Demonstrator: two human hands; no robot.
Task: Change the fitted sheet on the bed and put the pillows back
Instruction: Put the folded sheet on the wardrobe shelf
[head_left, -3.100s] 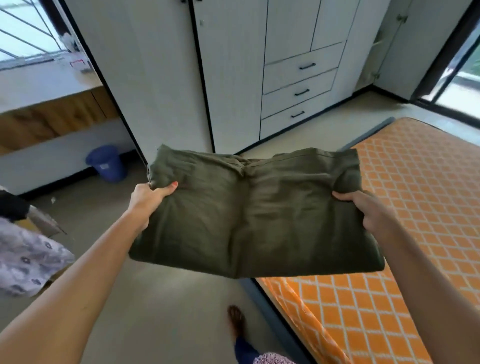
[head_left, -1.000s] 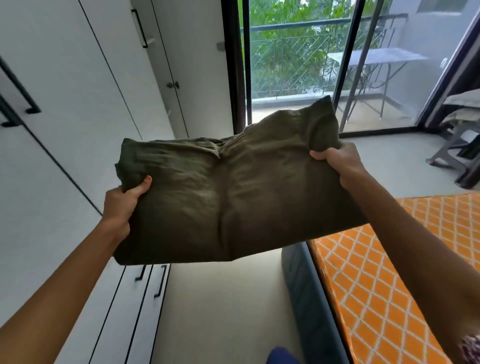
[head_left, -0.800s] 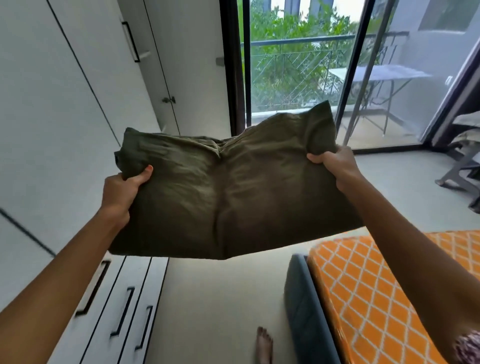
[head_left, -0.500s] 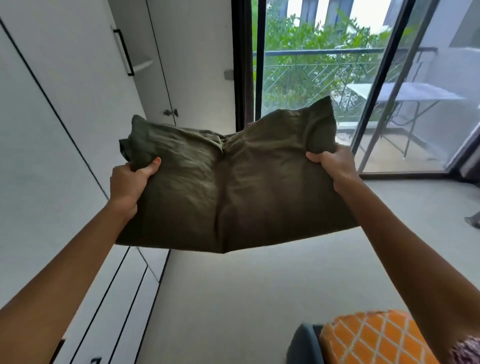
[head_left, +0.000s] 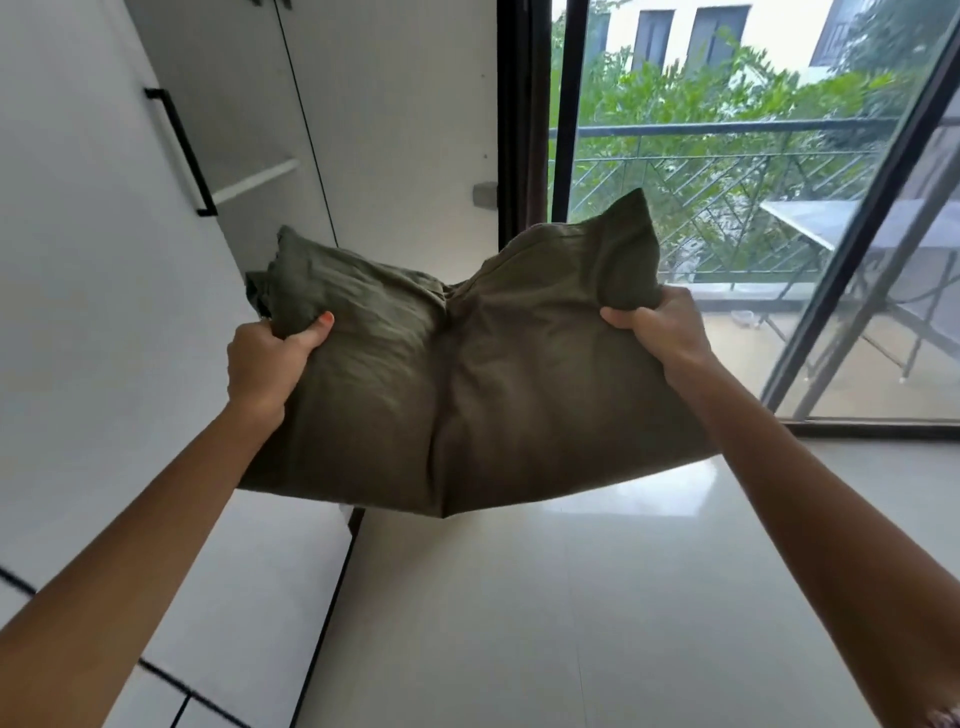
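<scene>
The folded sheet (head_left: 483, 395), olive green and creased, hangs in the air in front of the person, stretched between 2 hands above the pale tiled floor (head_left: 571, 623). The left hand (head_left: 267, 364) grips its left end, thumb laid across the top of the cloth and fingers curled underneath. The right hand (head_left: 660, 332) pinches the right end, fingers bunched over a raised corner of fabric that stands up above the knuckles. The middle of the sheet sags into a vertical fold between them.

To the left stands a white wardrobe (head_left: 93, 270) with a black bar handle (head_left: 182, 153); its doors are closed, so its contents cannot be seen. Behind the sheet, a dark-framed sliding glass door (head_left: 862, 234) looks onto a balcony with a metal railing (head_left: 727, 127) and green trees beyond.
</scene>
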